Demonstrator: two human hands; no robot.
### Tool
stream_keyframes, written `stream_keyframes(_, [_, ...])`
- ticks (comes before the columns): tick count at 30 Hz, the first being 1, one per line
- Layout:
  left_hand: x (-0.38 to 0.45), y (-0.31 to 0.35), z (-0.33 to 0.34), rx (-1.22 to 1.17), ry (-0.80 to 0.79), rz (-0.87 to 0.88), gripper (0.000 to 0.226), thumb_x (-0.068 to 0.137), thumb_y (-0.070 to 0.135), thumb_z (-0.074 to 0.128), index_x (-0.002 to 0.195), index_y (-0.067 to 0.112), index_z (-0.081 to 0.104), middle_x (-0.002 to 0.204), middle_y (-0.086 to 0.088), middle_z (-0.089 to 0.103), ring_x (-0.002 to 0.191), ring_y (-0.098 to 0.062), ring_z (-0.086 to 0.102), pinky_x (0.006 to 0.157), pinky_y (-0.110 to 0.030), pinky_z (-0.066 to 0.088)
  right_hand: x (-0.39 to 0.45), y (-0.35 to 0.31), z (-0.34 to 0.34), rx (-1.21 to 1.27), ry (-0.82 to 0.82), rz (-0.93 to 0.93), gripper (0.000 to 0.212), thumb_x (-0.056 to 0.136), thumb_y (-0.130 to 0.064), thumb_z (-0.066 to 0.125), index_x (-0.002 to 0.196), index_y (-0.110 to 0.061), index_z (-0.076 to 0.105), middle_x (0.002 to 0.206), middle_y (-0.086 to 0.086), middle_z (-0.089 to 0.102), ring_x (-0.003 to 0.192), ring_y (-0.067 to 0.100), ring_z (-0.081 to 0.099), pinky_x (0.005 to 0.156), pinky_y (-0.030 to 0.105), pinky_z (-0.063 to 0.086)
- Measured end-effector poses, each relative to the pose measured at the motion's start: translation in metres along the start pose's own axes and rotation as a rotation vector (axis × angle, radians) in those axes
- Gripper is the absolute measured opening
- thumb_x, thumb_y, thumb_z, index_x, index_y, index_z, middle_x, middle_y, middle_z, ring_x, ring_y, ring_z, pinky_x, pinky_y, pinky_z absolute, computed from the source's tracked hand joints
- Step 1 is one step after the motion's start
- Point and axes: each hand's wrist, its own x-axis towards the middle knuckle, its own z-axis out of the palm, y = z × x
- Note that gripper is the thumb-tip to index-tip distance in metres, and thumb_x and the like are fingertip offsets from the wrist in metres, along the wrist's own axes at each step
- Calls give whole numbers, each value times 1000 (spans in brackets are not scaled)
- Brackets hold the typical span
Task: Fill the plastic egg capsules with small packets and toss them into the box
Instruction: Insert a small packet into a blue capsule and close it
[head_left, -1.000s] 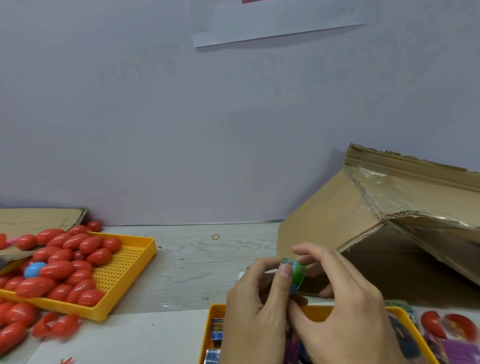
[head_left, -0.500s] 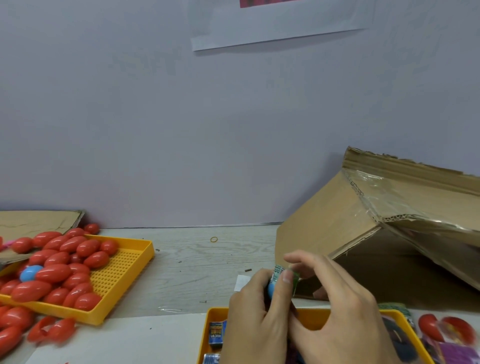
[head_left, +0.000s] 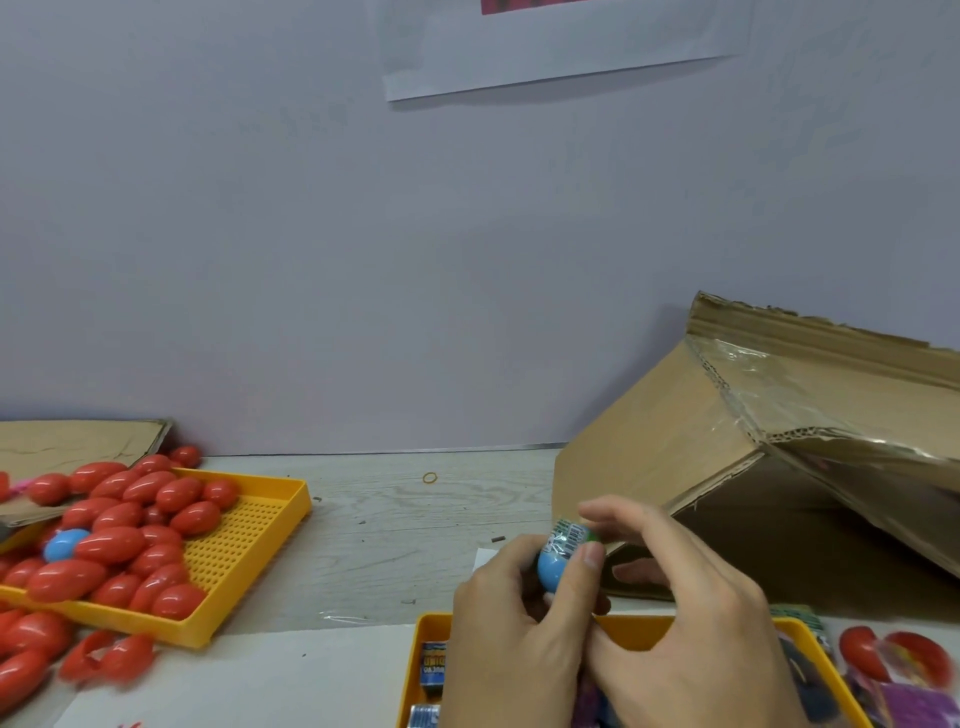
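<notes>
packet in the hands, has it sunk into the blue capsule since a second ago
Yes. The green packet now sits lower between both hands, nearer the yellow tray rim, with the blue capsule half showing beneath it.

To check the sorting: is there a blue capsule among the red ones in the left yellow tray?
Yes, one blue capsule lies among the red capsules in the left yellow tray.

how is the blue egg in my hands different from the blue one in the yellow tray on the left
The blue egg in your hands is an open half with a packet poking out; the blue egg in the left tray lies untouched, partly covered by red eggs. Both are light blue plastic.
</notes>
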Motion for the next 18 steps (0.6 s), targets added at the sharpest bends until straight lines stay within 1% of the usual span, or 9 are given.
stream_keyframes(2, [1,-1,0,17,-20,-22,16,86,34,69,91,20,74,76,-2,76,69,-11,72,64,-22,56,-1,1,1,24,12,15,75,49,-1,91,105,-41,61,95,-27,63,99,-6,60,70,4,50])
stream_keyframes(6, [1,0,0,24,-13,-27,11,88,27,69,92,17,74,75,-1,76,69,-11,73,65,-22,57,-1,1,2,48,32,32,74,50,-4,92,104,-44,60,95,-26,64,95,-1,64,68,11,55])
stream_keyframes(9, [0,0,0,0,-2,-27,11,87,27,70,92,18,75,76,-2,76,70,-13,73,69,-28,59,0,0,0,54,21,27,71,51,-2,91,104,-40,63,95,-26,64,95,-2,63,70,9,53])
stream_keyframes(11, [0,1,1,-26,5,-17,17,82,34,72,91,21,75,79,-3,76,72,-17,73,73,-36,60,1,-1,-1,42,-2,16,69,50,-1,91,104,-36,66,95,-27,64,98,-5,61,73,3,49])
stream_keyframes(13, [0,1,0,-49,25,-21,22,76,40,74,90,23,76,80,-6,75,74,-23,72,73,-40,59,1,-3,-3,31,-19,18,71,50,-1,91,104,-38,65,96,-29,63,99,-7,60,75,1,46])
stream_keyframes(15, [0,0,-1,-49,24,-42,13,81,33,75,88,22,76,79,-10,74,71,-24,72,67,-36,57,1,-4,-3,31,-36,22,75,51,-1,90,105,-45,62,97,-29,63,100,-5,60,77,3,47])
stream_keyframes(18, [1,-1,-2,-37,-5,-66,9,86,25,72,89,18,75,74,-8,75,65,-11,70,61,-23,54,0,-3,-3,43,-49,34,78,53,-2,90,106,-50,58,99,-27,64,97,-3,62,75,8,51])
